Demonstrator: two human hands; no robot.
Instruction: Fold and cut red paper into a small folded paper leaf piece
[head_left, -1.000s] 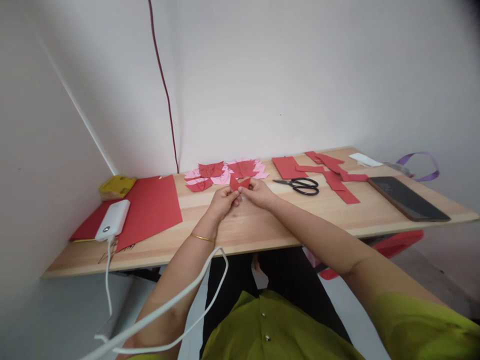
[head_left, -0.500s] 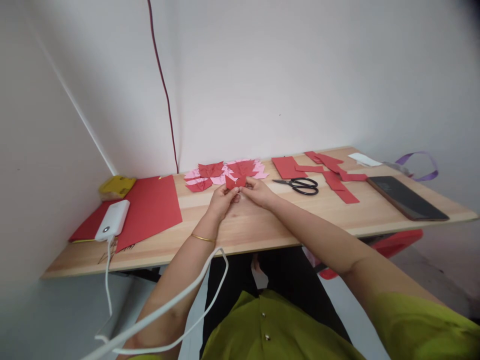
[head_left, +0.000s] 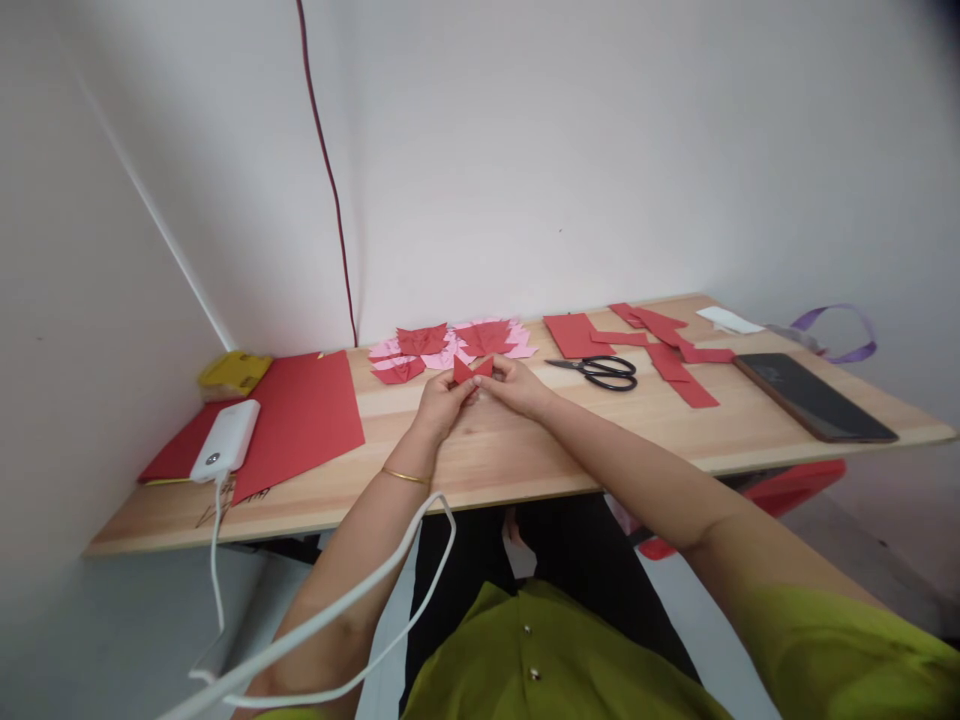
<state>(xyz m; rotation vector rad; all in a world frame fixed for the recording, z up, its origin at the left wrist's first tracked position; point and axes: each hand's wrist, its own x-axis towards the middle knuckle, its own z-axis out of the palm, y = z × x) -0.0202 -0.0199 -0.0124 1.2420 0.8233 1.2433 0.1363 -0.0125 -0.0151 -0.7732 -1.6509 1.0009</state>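
Note:
A small piece of folded red paper [head_left: 471, 370] is pinched between my two hands above the middle of the table. Its upper edge shows two raised points with a dip between them. My left hand [head_left: 442, 402] grips its left side, thumb toward me. On the right side, my right hand [head_left: 519, 388] holds it with thumb and fingers pressed together; the thumbs nearly meet. Just beyond lie folded red paper pieces [head_left: 421, 339] and pink paper pieces [head_left: 519, 340]. Black-handled scissors [head_left: 609, 373] rest to the right of my right hand.
Large red paper sheets [head_left: 311, 425] lie at left under a white power bank [head_left: 226, 440], whose white cable [head_left: 330, 605] loops over my left arm. A yellow packet [head_left: 235, 376] sits behind. At right are red paper strips [head_left: 675, 365] and a dark phone [head_left: 814, 395]. The wall borders the table's back.
The red paper between my fingers has changed shape: its top edge now dips into a deeper V with two sharper points. My hands stay in nearly the same place.

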